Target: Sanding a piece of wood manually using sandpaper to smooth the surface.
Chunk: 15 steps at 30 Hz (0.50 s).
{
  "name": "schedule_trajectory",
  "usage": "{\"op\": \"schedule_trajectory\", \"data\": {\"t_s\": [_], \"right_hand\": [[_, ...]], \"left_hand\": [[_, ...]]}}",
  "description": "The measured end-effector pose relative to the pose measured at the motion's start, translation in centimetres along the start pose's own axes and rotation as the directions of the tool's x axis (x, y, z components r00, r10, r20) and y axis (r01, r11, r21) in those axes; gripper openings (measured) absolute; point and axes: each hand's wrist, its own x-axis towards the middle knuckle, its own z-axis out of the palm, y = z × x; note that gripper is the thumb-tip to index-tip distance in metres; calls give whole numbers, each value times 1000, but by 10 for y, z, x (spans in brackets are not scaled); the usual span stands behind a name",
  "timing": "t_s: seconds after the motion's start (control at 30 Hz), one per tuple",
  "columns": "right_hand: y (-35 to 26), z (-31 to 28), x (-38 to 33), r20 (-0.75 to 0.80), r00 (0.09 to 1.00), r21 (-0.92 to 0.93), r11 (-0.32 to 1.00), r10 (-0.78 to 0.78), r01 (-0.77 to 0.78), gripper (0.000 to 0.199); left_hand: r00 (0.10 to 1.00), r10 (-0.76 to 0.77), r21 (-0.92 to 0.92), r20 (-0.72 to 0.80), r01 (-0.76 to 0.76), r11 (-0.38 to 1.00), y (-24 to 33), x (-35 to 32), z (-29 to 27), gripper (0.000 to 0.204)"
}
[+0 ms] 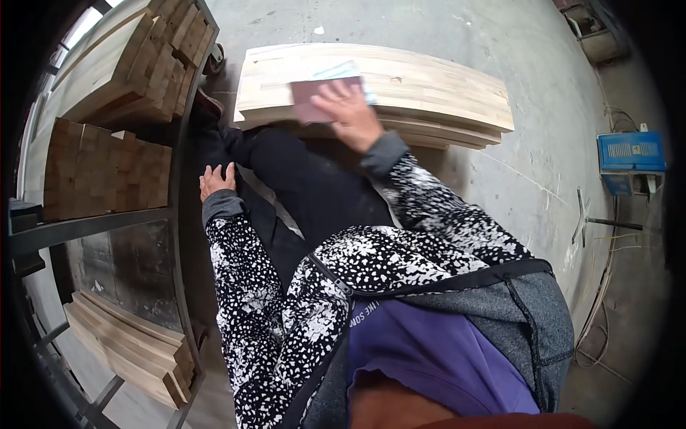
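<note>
My right hand (350, 114) lies over a reddish-brown sheet (306, 97) that looks like sandpaper, pressing it to a wooden board with the fingers spread across it. A pale blue piece (339, 70) shows just beyond the fingertips; its kind is unclear. The pale jointed-wood board (436, 82) is on top of a low stack, and the sheet reaches its near edge. On the left, my left hand (216, 180) rests on my dark trouser leg, fingers apart, holding nothing.
A metal rack (93, 227) along the left carries stacked wooden blocks (107, 171) and, lower down, more boards (132, 347). Its caster wheel (214, 59) stands close to the board stack. At the right are a blue machine box (632, 151) and loose cables (600, 314) on the concrete floor.
</note>
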Motion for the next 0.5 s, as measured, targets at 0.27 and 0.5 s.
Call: {"op": "schedule_trajectory", "data": {"t_s": [0.27,0.5], "right_hand": [[232,-183,-225,-495,509,-52,560,705,-827,34],[90,-55,-72,-261,912,-175,914,316,-367,51]], "left_hand": [[997,3,-34,-81,-5,999,11,4,-3,50],[994,-24,-31,-102,21,999,2,-4,-5,49]]}}
